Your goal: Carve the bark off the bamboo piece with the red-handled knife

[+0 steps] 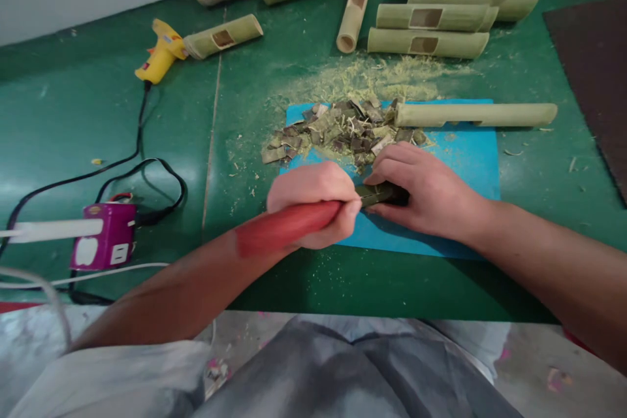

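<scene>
My left hand (316,192) is closed in a fist around a tool with a long red handle (289,225). Its working end is hidden, so I cannot tell its kind. Just to the right, my right hand (431,186) curls over a dark green piece of bamboo (373,194), gripping its right end. Both hands are above a blue mat (470,176). Beyond them lies a heap of bamboo chips and shavings (337,127). A pale bamboo tube (514,115) with notches on its near side lies at the heap's right.
Several bamboo tubes with cut windows (386,16) lie at the back of the green table (255,261). On the left, a yellow glue gun (164,55) touches a short bamboo tube (245,27). Cords run to a purple power block (93,261). A dark brown mat (592,65) lies right.
</scene>
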Demonstrator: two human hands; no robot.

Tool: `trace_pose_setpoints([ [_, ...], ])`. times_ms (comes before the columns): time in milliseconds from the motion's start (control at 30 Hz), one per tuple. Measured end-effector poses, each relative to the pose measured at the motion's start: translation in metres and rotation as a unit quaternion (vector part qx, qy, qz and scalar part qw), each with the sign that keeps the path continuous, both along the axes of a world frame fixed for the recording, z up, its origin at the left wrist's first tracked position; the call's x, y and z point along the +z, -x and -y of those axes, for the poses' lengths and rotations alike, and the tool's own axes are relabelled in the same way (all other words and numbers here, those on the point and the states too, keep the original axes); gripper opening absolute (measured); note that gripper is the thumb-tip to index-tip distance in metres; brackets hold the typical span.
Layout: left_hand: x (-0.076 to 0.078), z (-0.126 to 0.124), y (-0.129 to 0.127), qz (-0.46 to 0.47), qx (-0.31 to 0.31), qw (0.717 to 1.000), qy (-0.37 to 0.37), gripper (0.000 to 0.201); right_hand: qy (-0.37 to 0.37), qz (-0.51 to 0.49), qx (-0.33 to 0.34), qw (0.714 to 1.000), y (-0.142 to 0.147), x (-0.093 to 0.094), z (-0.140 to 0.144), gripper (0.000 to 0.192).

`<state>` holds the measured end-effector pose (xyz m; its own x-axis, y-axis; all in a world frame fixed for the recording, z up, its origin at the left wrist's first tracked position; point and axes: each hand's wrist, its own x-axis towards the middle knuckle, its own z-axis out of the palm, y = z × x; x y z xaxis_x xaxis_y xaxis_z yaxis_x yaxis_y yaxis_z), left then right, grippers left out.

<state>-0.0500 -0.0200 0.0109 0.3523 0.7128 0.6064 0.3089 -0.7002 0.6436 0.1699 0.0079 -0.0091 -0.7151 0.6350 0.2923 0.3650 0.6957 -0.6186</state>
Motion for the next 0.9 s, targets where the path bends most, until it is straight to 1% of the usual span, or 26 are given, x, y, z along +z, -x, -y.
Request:
trace_pose_setpoints([
  [67,0.0018,-0.0009,0.003,-0.043,0.01,0.999,0.022,0.017,-0.003,-0.003,0.0,1.0,0.0002,-0.0006,-0.0001,0.016],
  [133,0.0037,-0.0029,0.004,-0.089,-0.014,0.995,0.053,0.024,-0.005,-0.004,0.003,1.0,0.0003,-0.0005,-0.0002,0.015],
  [167,0.0044,-0.0036,0.0036,-0.097,-0.03,0.993,0.061,0.025,-0.005,-0.003,0.004,1.0,0.0004,-0.0002,-0.0003,0.014],
  [233,0.0053,-0.004,0.0012,-0.078,-0.033,0.995,0.057,0.02,-0.003,-0.002,0.003,1.0,0.0005,0.001,-0.0006,0.011],
  [333,0.0059,-0.0026,-0.0033,-0.049,-0.008,0.998,0.041,0.009,0.004,-0.005,-0.002,1.0,0.0009,0.0025,-0.0007,0.01],
  [400,0.0056,-0.0023,-0.005,-0.048,-0.004,0.998,0.038,0.008,0.008,-0.008,-0.003,1.0,0.0009,0.0027,-0.0005,0.01],
  [533,0.0032,-0.0047,-0.0055,-0.045,-0.054,0.997,0.01,0.012,0.018,-0.013,-0.004,1.0,0.0006,0.0013,0.0,0.01],
  [600,0.0019,-0.0053,-0.0054,-0.037,-0.066,0.997,0.006,0.014,0.018,-0.016,0.0,1.0,0.0002,0.0007,0.0,0.011],
  [733,0.0014,-0.0036,-0.0039,-0.022,-0.05,0.998,0.021,0.016,0.011,-0.005,0.005,1.0,-0.0004,0.0004,-0.0004,0.011],
  [800,0.0021,-0.0022,-0.0017,-0.004,-0.028,0.999,0.041,0.019,0.01,0.004,0.003,1.0,-0.0005,0.0004,-0.0002,0.013],
  [900,0.0037,-0.0005,0.0023,-0.017,-0.005,0.999,0.047,0.02,0.01,0.015,-0.004,1.0,-0.0003,0.0008,0.0007,0.014],
])
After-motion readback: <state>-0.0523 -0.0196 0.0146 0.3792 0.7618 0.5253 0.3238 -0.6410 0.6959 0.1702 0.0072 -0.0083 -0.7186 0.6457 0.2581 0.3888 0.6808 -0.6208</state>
